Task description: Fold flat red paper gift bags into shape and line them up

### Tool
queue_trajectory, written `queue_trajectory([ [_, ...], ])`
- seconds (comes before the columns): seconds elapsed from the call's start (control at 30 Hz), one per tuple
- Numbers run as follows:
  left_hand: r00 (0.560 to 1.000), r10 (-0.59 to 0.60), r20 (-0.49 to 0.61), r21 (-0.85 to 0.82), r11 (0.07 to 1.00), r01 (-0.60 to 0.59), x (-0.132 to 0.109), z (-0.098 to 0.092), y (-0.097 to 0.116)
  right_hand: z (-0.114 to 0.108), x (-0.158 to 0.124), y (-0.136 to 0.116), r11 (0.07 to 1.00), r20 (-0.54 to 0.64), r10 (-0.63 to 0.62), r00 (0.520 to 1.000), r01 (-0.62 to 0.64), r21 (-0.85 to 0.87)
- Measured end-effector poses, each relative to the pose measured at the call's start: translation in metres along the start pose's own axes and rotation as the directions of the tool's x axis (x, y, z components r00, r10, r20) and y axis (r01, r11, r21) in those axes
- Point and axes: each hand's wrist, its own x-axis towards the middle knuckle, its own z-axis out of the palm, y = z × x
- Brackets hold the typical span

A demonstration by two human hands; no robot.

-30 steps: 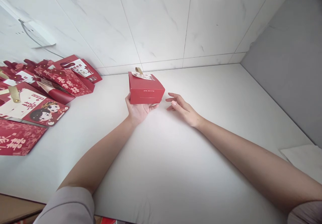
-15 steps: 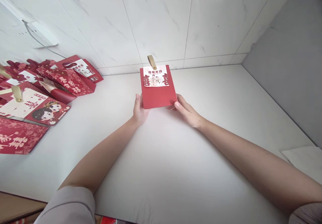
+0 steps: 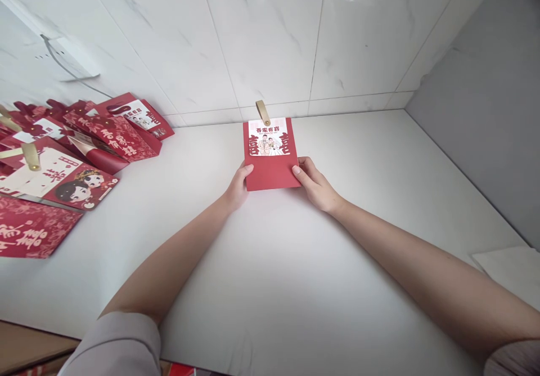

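Note:
Between my two hands, a red gift box [image 3: 272, 172] stands on the white tabletop close to the wall. A white flap with a printed bride and groom covers its upper front, and a gold strap handle [image 3: 262, 112] sticks up from the top. My left hand [image 3: 239, 187] grips the lower left side, thumb on the front edge. On the opposite side my right hand [image 3: 315, 183] holds the lower right edge, its thumb also on the front face. The fingers behind the box are mostly hidden.
At the left lie several red gift boxes [image 3: 113, 134], crowded together, one printed with two cartoon faces [image 3: 82, 187]. A marbled tile wall [image 3: 270, 38] backs the table [image 3: 270, 286]. A grey panel [image 3: 476, 100] borders the right side, and a cable [image 3: 70, 69] runs along the wall.
The gift box has shifted slightly right and nearer to me, and its front now faces me more squarely. My left thumb has come down onto its front edge.

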Motion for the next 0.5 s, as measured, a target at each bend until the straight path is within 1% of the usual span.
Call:
queue_trajectory([
  [0.23, 1.000, 0.012, 0.025, 0.001, 1.000, -0.012, -0.0003, 0.0025, 0.0014, -0.0003, 0.0004, 0.0013, 1.000, -0.004, 0.004, 1.000, -0.004, -0.004],
  [0.5, 0.999, 0.011, 0.032, -0.007, 1.000, -0.011, 0.0012, -0.0004, -0.0010, -0.0014, 0.0005, 0.0018, 1.000, -0.004, 0.011, 1.000, -0.011, 0.004],
])
